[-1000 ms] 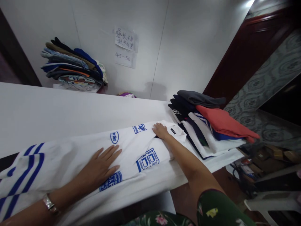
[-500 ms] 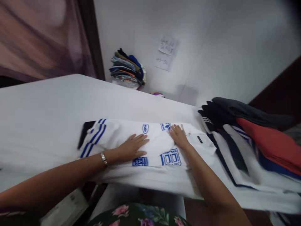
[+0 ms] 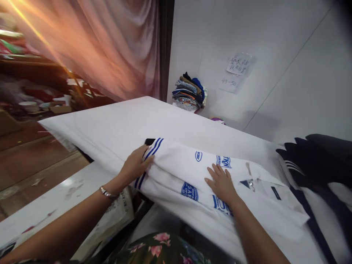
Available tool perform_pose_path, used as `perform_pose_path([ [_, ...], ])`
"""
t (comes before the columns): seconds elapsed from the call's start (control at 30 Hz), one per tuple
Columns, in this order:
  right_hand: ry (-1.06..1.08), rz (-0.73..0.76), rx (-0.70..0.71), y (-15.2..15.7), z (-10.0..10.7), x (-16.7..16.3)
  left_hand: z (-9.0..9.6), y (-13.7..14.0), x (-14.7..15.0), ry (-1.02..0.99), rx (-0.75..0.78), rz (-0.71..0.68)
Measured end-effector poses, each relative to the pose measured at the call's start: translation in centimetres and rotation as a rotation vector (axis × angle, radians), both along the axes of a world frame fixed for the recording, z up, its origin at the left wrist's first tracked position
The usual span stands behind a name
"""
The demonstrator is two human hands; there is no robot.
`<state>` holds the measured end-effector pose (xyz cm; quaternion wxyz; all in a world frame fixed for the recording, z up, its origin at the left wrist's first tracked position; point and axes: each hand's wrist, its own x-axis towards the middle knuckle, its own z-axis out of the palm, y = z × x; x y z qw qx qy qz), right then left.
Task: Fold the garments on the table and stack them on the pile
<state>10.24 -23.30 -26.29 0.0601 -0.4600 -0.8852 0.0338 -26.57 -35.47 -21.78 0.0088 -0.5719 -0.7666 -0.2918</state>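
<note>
A folded white polo shirt (image 3: pixel 176 157) with blue prints, blue stripes at its hem and an open collar lies on the white table. At the striped end, my left hand (image 3: pixel 135 163), with a silver bracelet on the wrist, is closed on the hem edge. My right hand (image 3: pixel 222 183) rests flat on the shirt's printed middle, its fingers spread. A dark flat thing (image 3: pixel 150 141) pokes out from under the striped end; most of it is hidden.
Folded dark clothes (image 3: pixel 327 157) are stacked on the table's right. Beyond the far edge stands another clothes pile (image 3: pixel 189 92) near the wall notes (image 3: pixel 238 65). A pinkish curtain (image 3: pixel 121 44) hangs behind. A white bench-like surface (image 3: pixel 68 194) is at lower left.
My left hand has moved from the shirt's middle to its striped hem and closed there. My right hand still lies on the shirt, nearer its middle. The view has turned left.
</note>
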Motion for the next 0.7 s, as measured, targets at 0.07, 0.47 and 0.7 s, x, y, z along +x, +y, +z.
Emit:
perform_pose_path([
  [0.07,-0.013,0.016,0.03,-0.1,0.1,0.1,0.0,-1.2,-0.3,-0.162,-0.067,0.124],
  [0.47,0.023,0.032,0.108,-0.2,-0.4,0.4,0.1,-2.9,0.4,-0.361,-0.258,0.222],
  [0.7,0.244,0.111,0.291,-1.0,0.1,0.4,0.6,-1.9,-0.1,-0.562,-0.281,0.247],
])
